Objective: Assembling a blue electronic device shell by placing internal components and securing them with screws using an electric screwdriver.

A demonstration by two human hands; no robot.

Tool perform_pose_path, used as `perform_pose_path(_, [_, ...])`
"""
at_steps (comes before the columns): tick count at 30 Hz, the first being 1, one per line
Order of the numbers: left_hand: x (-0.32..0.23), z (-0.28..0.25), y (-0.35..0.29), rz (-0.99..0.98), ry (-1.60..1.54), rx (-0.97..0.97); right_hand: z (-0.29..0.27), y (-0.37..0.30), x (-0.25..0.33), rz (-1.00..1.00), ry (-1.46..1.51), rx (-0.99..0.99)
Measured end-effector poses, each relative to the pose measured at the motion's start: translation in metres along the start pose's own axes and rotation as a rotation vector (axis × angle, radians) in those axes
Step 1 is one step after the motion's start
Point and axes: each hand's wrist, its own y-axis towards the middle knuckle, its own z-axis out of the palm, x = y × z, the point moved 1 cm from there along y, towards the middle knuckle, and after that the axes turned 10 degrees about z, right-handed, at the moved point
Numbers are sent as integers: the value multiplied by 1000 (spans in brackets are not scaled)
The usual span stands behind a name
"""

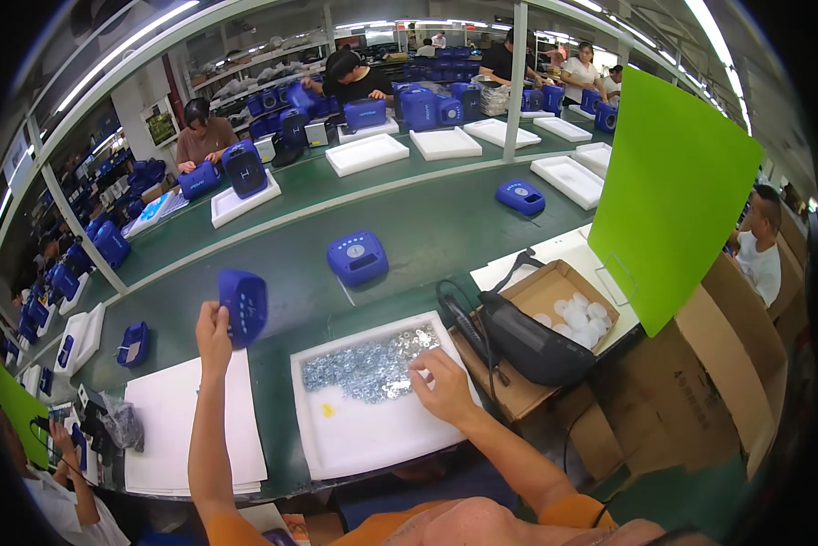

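Raised over the left of the bench, my left hand (213, 335) grips the near edge of a blue plastic housing (244, 308) that has a row of small buttons on its face. My right hand (445, 387) is at the right side of a shallow white foam tray (363, 455), fingers curled together at the edge of a spread of small shiny clear and silvery pieces (363, 366). Whatever its fingertips pinch is too small to make out. A tiny yellow piece (328, 410) lies in the tray. Beyond it, a similar blue housing (356, 257) rests on the green bench.
White sheets (159, 428) lie left of the tray. To the right are a black pouch (532, 338), a black cabled tool (468, 323) and a cardboard box (555, 284) of white discs. A green panel (673, 200) stands beyond. Co-workers sit across the bench (282, 241).
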Motion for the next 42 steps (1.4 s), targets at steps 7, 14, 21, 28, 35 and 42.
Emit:
perform_pose_path(7, [-133, -36, -85, -151, -487, 499, -14, 28, 106, -174, 25, 144])
perform_pose_path(14, [-161, -50, -135, -206, -606, 677, -20, 10, 125, -211, -101, 450])
perform_pose_path(21, [-122, -21, -140, -469, -1008, 699, -38, 13, 108, 207, 78, 532])
perform_pose_path(28, [-97, -7, -139, -461, -779, 803, -47, 39, 55, 524, 211, 503])
perform_pose_path(35, [-92, 0, -159, -351, -339, 694, -43, 16, 10, 757, 224, 549])
perform_pose_path(42, [-91, 14, -163, 173, 299, 586, -44, 31, 13, 674, -284, 742])
